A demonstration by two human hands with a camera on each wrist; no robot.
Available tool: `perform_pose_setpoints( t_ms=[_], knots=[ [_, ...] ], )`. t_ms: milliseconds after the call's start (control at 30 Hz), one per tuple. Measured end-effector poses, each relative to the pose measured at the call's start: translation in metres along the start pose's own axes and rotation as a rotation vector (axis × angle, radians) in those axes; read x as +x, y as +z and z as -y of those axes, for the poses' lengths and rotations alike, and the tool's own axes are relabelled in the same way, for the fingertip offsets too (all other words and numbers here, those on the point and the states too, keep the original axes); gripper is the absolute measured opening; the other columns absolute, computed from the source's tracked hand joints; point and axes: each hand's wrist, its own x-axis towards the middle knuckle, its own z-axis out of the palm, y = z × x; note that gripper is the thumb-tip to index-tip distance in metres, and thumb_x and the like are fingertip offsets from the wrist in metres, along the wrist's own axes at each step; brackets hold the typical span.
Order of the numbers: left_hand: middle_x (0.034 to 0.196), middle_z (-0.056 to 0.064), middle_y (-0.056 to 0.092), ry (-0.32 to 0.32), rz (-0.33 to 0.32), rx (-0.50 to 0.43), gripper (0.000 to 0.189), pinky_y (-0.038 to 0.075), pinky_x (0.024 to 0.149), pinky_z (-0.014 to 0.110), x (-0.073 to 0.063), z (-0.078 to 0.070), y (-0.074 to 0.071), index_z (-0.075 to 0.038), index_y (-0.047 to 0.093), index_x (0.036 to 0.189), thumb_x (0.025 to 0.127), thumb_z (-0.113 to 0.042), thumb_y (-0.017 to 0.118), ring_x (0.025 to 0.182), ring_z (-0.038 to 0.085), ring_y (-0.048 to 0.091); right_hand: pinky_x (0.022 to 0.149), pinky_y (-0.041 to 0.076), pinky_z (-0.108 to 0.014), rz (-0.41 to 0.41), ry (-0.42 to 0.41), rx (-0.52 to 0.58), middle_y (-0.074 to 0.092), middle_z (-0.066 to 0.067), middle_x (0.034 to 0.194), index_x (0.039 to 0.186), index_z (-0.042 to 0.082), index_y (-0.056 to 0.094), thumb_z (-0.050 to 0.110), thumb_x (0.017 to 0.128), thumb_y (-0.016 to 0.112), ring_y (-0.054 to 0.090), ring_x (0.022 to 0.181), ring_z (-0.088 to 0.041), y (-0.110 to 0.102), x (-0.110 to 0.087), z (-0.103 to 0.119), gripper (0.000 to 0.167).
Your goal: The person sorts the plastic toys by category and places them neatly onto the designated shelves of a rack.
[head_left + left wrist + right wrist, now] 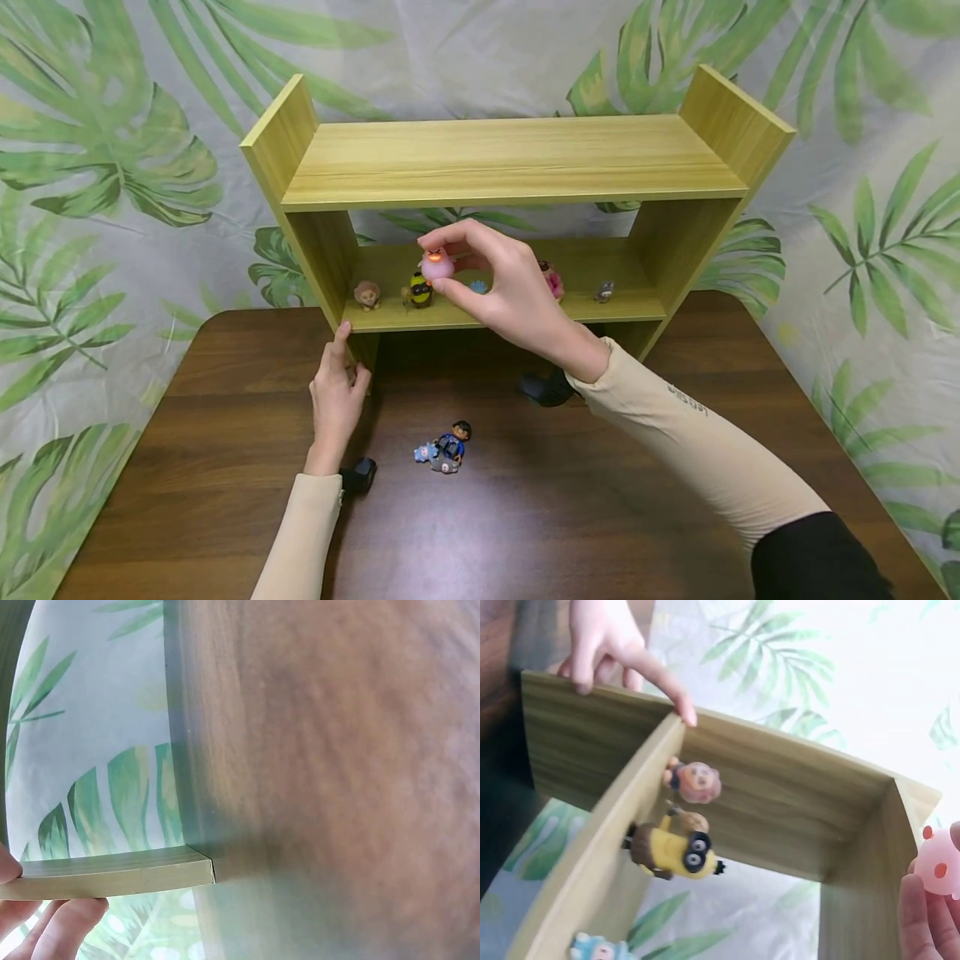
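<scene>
My right hand (513, 279) pinches a small pink rubber duck (437, 264) with an orange beak between thumb and fingertips, held up in front of the wooden shelf (517, 202). In the right wrist view the duck (939, 864) shows at the right edge. My left hand (336, 398) grips the shelf's left side panel (112, 876), fingers and thumb on either side of it, index fingertip at the middle board's corner. On that board stand a figure with pinkish hair (697, 780), a yellow minion figure (679, 851) and a light-blue figure (600, 949).
Farther right on the board are a pink figure (552, 281), partly behind my right hand, and a small grey figure (604, 291). A figure in blue (452, 443), a light-blue toy (426, 452) and a grey toy (446, 465) lie together on the brown table (600, 492).
</scene>
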Motion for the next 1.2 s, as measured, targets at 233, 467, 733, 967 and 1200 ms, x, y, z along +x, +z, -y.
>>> perform_pose_setpoints(
  t_ms=[233,467,733,967,1200],
  knots=[
    [0.085,0.013,0.043,0.011,-0.012,-0.001,0.091,0.031,0.048,0.035,0.000,0.000,0.001,-0.037,0.026,0.147,0.079,0.016,0.055,0.055,0.016,0.034,0.082,0.050,-0.030,-0.006,-0.034,0.005,0.063,-0.014,0.106,0.110,-0.006,0.061,-0.003,0.084,0.068,0.061,0.092,-0.015,0.001,0.020,0.004,0.027],
    [0.084,0.012,0.044,0.015,-0.029,0.003,0.093,0.031,0.048,0.036,0.001,-0.001,0.001,-0.037,0.026,0.147,0.077,0.017,0.055,0.055,0.014,0.034,0.082,0.050,-0.029,-0.016,-0.048,-0.023,0.063,-0.014,0.106,0.109,-0.008,0.060,-0.003,0.084,0.068,0.060,0.094,-0.013,0.002,0.038,0.008,0.027],
    [0.084,0.014,0.042,-0.002,-0.010,-0.009,0.089,0.031,0.049,0.037,0.000,0.000,0.001,-0.037,0.026,0.147,0.079,0.013,0.055,0.055,0.015,0.034,0.083,0.050,-0.028,-0.016,-0.036,-0.022,0.063,-0.012,0.104,0.107,-0.007,0.059,-0.002,0.084,0.068,0.059,0.094,-0.011,0.001,0.054,0.009,0.025],
    [0.084,0.014,0.043,-0.005,-0.009,-0.009,0.089,0.031,0.049,0.036,0.000,0.001,0.002,-0.036,0.027,0.147,0.079,0.013,0.054,0.055,0.016,0.035,0.081,0.050,-0.027,-0.016,-0.026,-0.021,0.063,-0.010,0.101,0.106,-0.007,0.060,0.000,0.086,0.067,0.059,0.089,-0.009,0.000,0.068,0.011,0.022],
    [0.084,0.015,0.043,-0.004,-0.004,-0.006,0.089,0.032,0.049,0.037,0.000,0.001,0.001,-0.036,0.026,0.147,0.080,0.013,0.055,0.055,0.017,0.036,0.083,0.048,-0.023,0.020,0.041,-0.051,0.062,-0.007,0.096,0.104,-0.005,0.059,0.003,0.088,0.065,0.060,0.088,-0.008,0.001,0.083,0.010,0.020]
  ],
)
